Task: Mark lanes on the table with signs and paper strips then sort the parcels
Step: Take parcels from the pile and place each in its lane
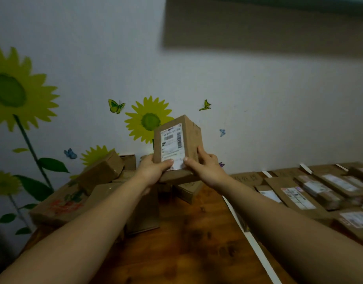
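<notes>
Held parcel (pixel 177 144): small brown cardboard box, raised in the air over the far part of the wooden table (pixel 197 242), tilted, with its white shipping label (pixel 172 146) facing the camera. Print on the label is too blurred to read.

Left hand (pixel 152 171): grips the held parcel's lower left corner. Thumb lies on the label's bottom edge; the other fingers wrap round behind, out of sight.

Right hand (pixel 207 167): grips the lower right corner. Thumb presses the label's bottom right corner; 1 finger lies up along the right side face. Both hands are clamped on the same box.

Left of and below the held parcel: loose pile of parcels (pixel 100 173), brown boxes lying at odd angles against the wall.

Right of and below it: long white paper strip (pixel 252 240) running along the table top towards the camera. Beyond that strip, further right, sorted parcels (pixel 295 193) lie flat in rows, labels up, with more white strips between the rows.

Just right of the held parcel, at the table's far edge: flat cardboard sign (pixel 246 178) with handwriting, unreadable.

Behind the held parcel: sunflower decal (pixel 149 119) on the wall.
</notes>
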Demonstrator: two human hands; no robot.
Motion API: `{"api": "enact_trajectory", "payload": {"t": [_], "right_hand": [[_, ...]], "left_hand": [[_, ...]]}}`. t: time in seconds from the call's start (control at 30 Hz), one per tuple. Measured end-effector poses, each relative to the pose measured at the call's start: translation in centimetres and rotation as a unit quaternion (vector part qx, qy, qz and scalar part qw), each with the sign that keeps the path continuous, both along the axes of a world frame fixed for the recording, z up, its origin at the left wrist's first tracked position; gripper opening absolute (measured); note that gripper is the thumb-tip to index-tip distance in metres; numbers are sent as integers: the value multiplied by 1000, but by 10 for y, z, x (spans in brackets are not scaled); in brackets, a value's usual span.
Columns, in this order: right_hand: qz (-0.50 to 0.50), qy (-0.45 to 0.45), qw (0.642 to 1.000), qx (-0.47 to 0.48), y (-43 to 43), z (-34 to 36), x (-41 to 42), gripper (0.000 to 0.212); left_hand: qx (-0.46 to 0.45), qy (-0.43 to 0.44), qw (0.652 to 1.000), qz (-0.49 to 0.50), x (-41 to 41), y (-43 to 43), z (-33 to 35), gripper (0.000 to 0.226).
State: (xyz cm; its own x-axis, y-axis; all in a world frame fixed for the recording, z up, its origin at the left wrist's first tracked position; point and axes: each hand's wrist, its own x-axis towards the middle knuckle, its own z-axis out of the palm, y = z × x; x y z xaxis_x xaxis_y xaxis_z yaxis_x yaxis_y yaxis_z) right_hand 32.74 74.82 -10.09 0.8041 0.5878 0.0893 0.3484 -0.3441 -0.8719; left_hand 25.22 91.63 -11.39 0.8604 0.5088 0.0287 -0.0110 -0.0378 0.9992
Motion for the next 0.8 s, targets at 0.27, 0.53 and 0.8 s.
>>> {"api": "enact_trajectory", "payload": {"t": [0.27, 0.53, 0.8], "right_hand": [[48, 21, 977, 205, -56, 42, -7, 42], [73, -97, 956, 267, -132, 63, -1, 57], [27, -37, 970, 240, -231, 53, 39, 38]], "left_hand": [[-20, -92, 987, -133, -17, -50, 43, 82], [45, -216, 964, -147, -9, -124, 69, 75], [59, -156, 974, -156, 46, -213, 61, 48]]}}
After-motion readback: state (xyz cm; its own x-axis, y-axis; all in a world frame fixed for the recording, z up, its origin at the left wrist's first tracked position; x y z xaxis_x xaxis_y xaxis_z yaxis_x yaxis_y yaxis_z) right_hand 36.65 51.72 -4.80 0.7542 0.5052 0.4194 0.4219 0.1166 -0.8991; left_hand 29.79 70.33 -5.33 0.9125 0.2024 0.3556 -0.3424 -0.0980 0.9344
